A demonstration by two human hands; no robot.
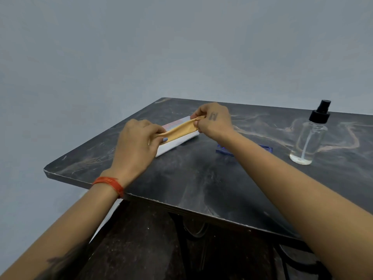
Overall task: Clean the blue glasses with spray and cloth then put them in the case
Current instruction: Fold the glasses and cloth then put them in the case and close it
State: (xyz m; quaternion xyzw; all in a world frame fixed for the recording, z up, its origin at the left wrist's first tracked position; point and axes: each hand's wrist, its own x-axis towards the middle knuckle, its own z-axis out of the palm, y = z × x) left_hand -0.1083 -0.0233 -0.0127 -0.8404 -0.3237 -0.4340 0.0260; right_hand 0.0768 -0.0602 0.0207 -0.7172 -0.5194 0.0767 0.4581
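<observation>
Head view: one frame, looking down over both forearms onto a dark marbled table [201,178].
Left hand [137,144]: fingers curled, thumb and fingertips pinching the near-left end of the cloth.
Right hand [214,120]: fingers curled, pinching the far-right end of the same cloth.
Cloth [179,131]: orange-tan, pulled into a narrow taut band between the two hands, held above the case.
Cloth axis: long axis runs from near-left to far-right, roughly parallel to the case beneath it.
Case [177,142]: white, oblong, lying flat on the table under the hands; appears closed, though the hands hide part of it. Long axis near-left to far-right.
Blue glasses [224,149]: lying on the table, just right of the case and mostly hidden under the right forearm. Long axis seems to run left to right; which way the lenses face cannot be told.
Spray bottle [308,136]: clear, black pump top, upright, well apart to the right, untouched.
Step in hand (judgement): opening out the cloth ready for wiping; cleaning itself not yet begun.
How to do it well (judgement): spread the band flat rather than stretched, so a wide clean face meets the lens; keep the corners pinched lightly; mind the right forearm, which passes close over the glasses.
</observation>
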